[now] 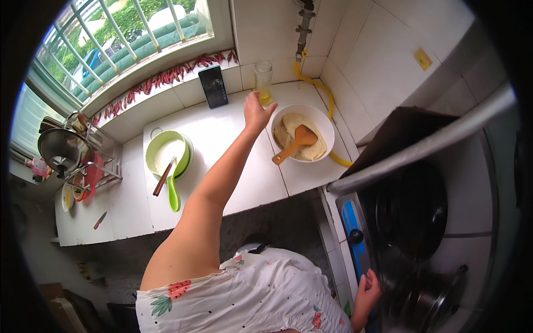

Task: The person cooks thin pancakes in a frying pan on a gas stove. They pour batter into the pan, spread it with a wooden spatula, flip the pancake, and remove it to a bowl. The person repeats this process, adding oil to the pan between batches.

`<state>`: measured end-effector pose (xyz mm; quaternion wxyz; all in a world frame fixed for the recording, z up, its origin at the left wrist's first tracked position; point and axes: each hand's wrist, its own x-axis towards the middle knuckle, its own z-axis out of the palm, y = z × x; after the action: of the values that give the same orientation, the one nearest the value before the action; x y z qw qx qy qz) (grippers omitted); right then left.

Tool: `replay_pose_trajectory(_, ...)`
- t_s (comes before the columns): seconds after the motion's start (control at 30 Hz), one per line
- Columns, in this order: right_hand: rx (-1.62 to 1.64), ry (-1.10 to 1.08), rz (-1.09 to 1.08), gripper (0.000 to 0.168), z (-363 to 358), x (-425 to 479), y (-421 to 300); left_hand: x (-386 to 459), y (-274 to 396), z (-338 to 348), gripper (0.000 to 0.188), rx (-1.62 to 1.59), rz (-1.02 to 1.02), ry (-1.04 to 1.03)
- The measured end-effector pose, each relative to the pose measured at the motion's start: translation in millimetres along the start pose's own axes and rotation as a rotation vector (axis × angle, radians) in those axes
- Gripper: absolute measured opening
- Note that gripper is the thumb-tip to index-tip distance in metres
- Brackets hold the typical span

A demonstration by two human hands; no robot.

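My left hand (257, 113) is stretched across the white tiled counter (225, 166), its thumb and fingers apart at the base of a clear glass jar (263, 79). Some yellow liquid lies in the jar's bottom; whether the fingertips touch the glass cannot be told. Just right of that hand stands a white bowl (330, 137) holding pale flatbreads (317, 150). Across the bowl rests a wooden spatula (297, 143), its handle over the rim. Low at the right, my right hand (368, 290) hangs beside the gas stove's front with fingers loosely bent and nothing seen in it.
A green handled pot (181, 145) with white batter and a utensil stands left. Behind are a phone (213, 87) and dried red chillies (166, 77). A dish rack (110, 168) and small knife (100, 220) lie farther left. Right are a yellow hose (329, 98) and dark wok (412, 208).
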<state>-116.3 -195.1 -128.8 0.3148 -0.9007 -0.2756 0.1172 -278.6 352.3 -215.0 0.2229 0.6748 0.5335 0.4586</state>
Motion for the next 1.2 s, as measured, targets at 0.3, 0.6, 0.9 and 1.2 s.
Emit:
replay_pose_trajectory(0.3, -0.277, -0.205, 0.2, 0.027, 18, -8, -59, 74, -35, 65, 0.084, 0.037, 0.0, 0.186)
replay_pose_trajectory(0.6, -0.158, -0.16, 0.307, 0.028, 18, -35, -69, 88, -38, 70, 0.055, -0.225, -0.113, 0.161)
replay_pose_trajectory(0.9, -0.099, 0.042, -0.017, 0.027, -2, -13, 5, 38, 76, -101, 0.057, -0.332, 0.234, 0.07)
replay_pose_trajectory(1.2, 0.057, 0.082, 0.053, 0.028, -35, -32, 47, -145, 178, -133, 0.051, -0.497, 0.319, -0.484)
